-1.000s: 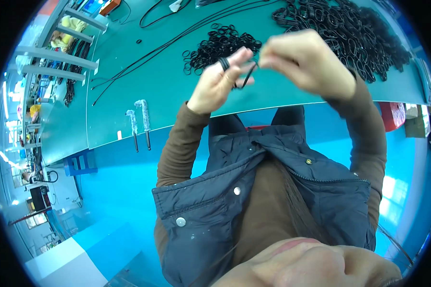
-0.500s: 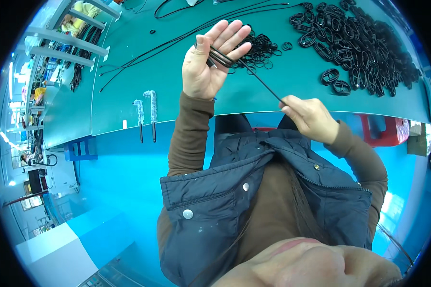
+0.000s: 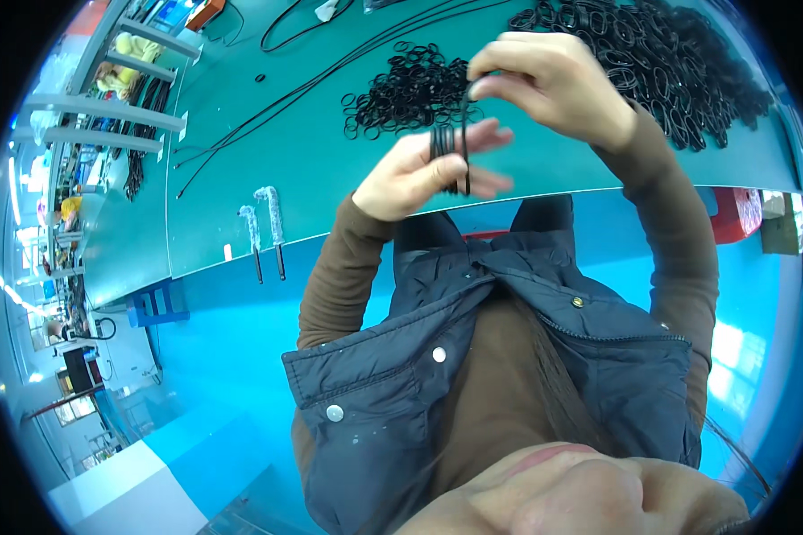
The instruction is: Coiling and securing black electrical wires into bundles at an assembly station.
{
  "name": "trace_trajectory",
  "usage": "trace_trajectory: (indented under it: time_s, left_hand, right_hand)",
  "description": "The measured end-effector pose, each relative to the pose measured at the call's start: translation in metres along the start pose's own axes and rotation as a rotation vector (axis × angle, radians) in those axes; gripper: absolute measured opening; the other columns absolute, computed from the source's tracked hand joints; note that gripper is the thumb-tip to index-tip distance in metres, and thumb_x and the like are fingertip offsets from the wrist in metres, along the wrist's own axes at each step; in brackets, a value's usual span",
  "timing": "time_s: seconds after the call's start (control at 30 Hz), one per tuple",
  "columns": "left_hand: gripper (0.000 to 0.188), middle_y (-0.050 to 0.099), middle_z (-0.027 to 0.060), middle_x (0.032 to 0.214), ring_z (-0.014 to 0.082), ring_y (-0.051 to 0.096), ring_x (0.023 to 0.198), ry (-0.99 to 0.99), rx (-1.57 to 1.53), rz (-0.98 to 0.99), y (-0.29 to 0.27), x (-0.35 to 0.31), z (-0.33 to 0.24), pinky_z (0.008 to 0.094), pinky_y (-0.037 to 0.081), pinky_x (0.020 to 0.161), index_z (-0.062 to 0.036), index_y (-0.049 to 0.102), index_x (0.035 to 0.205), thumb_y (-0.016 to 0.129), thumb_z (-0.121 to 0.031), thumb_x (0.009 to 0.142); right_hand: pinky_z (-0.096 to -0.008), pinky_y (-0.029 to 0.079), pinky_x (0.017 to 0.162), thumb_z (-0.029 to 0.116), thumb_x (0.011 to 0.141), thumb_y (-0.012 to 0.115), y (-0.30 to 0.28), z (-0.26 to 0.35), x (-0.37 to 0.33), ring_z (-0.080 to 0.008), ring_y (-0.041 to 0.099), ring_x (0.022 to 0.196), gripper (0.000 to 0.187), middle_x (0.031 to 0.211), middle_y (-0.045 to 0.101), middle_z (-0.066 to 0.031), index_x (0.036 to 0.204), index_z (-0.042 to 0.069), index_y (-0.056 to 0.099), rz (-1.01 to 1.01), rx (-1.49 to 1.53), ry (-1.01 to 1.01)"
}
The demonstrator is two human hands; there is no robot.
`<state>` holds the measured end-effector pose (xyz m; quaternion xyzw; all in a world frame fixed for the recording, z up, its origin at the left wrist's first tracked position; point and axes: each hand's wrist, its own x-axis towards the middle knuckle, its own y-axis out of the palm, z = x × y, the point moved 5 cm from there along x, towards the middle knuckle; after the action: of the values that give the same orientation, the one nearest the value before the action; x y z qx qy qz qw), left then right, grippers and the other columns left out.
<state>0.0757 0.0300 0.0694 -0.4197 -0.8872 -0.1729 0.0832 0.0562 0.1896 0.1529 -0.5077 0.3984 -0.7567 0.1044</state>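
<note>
Loops of black cable [image 3: 443, 153] are wound around the fingers of my left hand [image 3: 403, 181]. Its fingers are stretched toward the right, somewhat blurred, and the thumb lies over the loops. Above and to the right, my right hand [image 3: 558, 82] pinches the same cable between thumb and fingers, and a strand runs from there down to the loops. Just behind my hands on the green table [image 3: 303, 160] lies a loose heap of small black rings [image 3: 400, 87]. The cable's ends cannot be made out.
Many coiled black cables [image 3: 678, 85] are piled at the far right. Long straight cables [image 3: 330, 73] lie across the table's left half. Two plastic-wrapped tools [image 3: 274, 227] stick out over the near edge. A metal rack [image 3: 107, 116] stands at left, a blue stool [image 3: 158, 305] below.
My right hand has swung up and inward from the lower right, bringing the cable around. My left hand has turned and lowered slightly, and its fingers now point right.
</note>
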Motion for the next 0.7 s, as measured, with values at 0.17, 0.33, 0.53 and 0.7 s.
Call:
trace_trajectory:
  time_s: [0.17,0.33,0.53,0.7]
  left_hand:
    - [0.048,0.043,0.0298,0.136,0.0381,0.066,0.097,-0.001,-0.396,0.154,-0.002,-0.004,-0.018,0.029,0.059,0.073,0.0052,0.035,0.14,0.046,-0.018,0.099]
    - [0.044,0.047,0.0263,0.135,0.0363,0.061,0.108,0.322,-0.295,-0.278,-0.037,-0.001,-0.029,0.0354,0.055,0.086,0.0043,0.039,0.138,0.044,-0.016,0.1]
    - [0.04,0.051,0.0221,0.132,0.0341,0.057,0.116,0.274,0.187,-0.387,-0.034,0.0,0.005,0.0398,0.05,0.096,0.0035,0.044,0.135,0.044,-0.015,0.1]
    - [0.038,0.056,0.022,0.126,0.0327,0.06,0.111,0.054,0.244,-0.186,-0.007,0.001,0.011,0.0384,0.052,0.093,0.0041,0.046,0.133,0.046,-0.014,0.099]
  right_hand:
    - [-0.0309,0.042,0.05,0.011,0.09,0.057,0.07,-0.009,-0.056,-0.0187,0.05,0.051,0.009,0.067,0.061,-0.0058,0.088,0.006,0.063,0.11,0.56,0.411]
    - [-0.0342,0.04,0.046,0.013,0.093,0.054,0.06,0.031,-0.096,-0.0244,0.053,0.048,0.01,0.063,0.06,-0.0091,0.098,0.006,0.057,0.37,0.431,0.561]
    - [-0.0302,0.042,0.052,0.01,0.083,0.061,0.019,0.051,-0.047,-0.0211,0.053,0.056,0.008,0.074,0.059,-0.0073,0.089,0.005,0.057,0.333,-0.071,0.085]
    - [-0.0265,0.044,0.058,0.007,0.079,0.062,0.014,0.017,-0.016,-0.0172,0.056,0.069,0.008,0.083,0.06,-0.0063,0.086,0.007,0.059,0.145,-0.171,-0.07]
